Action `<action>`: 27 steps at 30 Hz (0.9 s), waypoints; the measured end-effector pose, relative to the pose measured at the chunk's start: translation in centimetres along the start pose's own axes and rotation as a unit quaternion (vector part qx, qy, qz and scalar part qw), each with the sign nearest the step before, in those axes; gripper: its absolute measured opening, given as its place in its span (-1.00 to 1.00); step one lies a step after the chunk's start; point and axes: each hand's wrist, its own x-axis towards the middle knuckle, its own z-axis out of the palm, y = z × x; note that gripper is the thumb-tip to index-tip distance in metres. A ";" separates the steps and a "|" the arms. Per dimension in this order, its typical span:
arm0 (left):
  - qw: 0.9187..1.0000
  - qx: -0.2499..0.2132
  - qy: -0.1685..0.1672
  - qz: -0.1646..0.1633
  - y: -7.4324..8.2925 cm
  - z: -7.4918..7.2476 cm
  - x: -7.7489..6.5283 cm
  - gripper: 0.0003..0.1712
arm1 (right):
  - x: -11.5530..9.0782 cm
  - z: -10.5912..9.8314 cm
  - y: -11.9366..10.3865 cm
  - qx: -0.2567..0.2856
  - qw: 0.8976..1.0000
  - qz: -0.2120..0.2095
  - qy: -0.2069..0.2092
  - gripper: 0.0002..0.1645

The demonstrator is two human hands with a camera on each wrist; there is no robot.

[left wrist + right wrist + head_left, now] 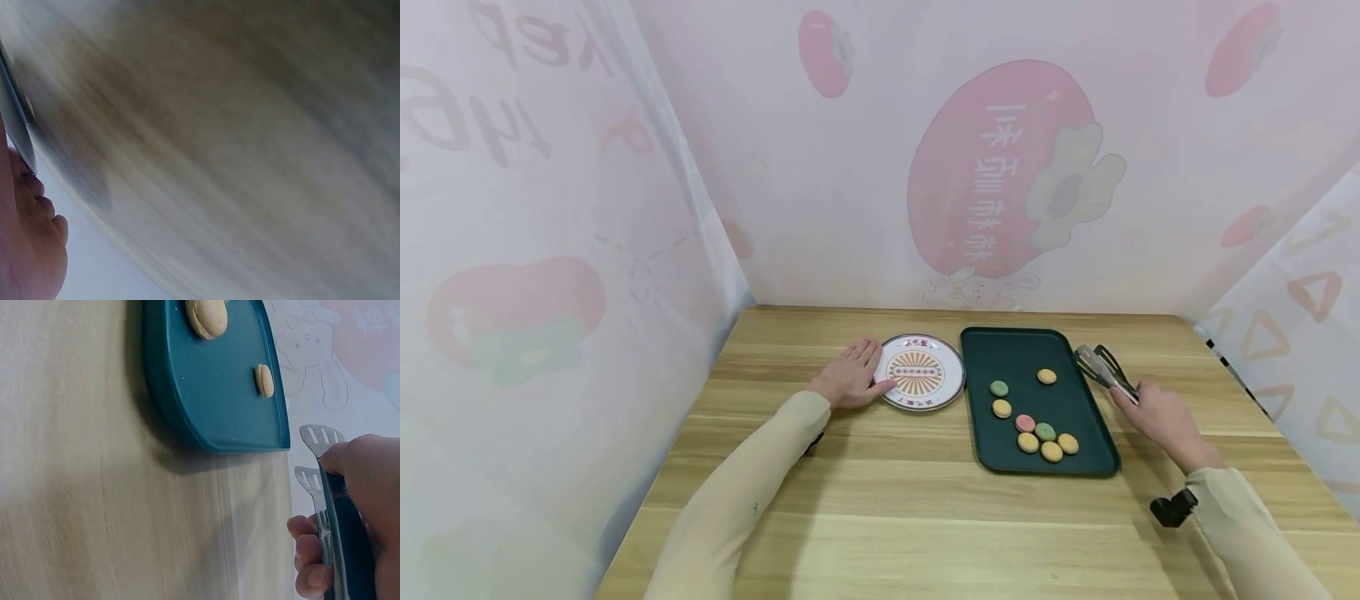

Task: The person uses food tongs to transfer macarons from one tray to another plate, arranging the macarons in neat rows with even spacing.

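My left hand (852, 375) lies at the left rim of a round white plate (951, 375) with an orange ray pattern. Its fingers are straight along the edge, and the thumb reaches over the rim. In the left wrist view only part of that hand (34, 244) shows, beside the plate's edge. My right hand (1165, 421) grips metal tongs (1103, 367) by their dark handles, right of a dark green tray (1022, 354). The right wrist view shows the slotted tong ends (320, 439) spread apart with nothing between them. Several yellow, green and pink macarons (1026, 424) lie on the tray.
Plate and tray stand side by side toward the back of a wooden table (925, 525). Printed white and pink cloth (850, 208) hangs behind and at both sides. A small black device (1174, 507) is strapped at the right wrist.
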 end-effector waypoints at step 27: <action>1.000 0.006 -0.009 0.000 0.3 -0.2 -0.1 0.07 | -0.4 2.0 -3.0 -0.026 0.997 -0.072 0.011 -0.42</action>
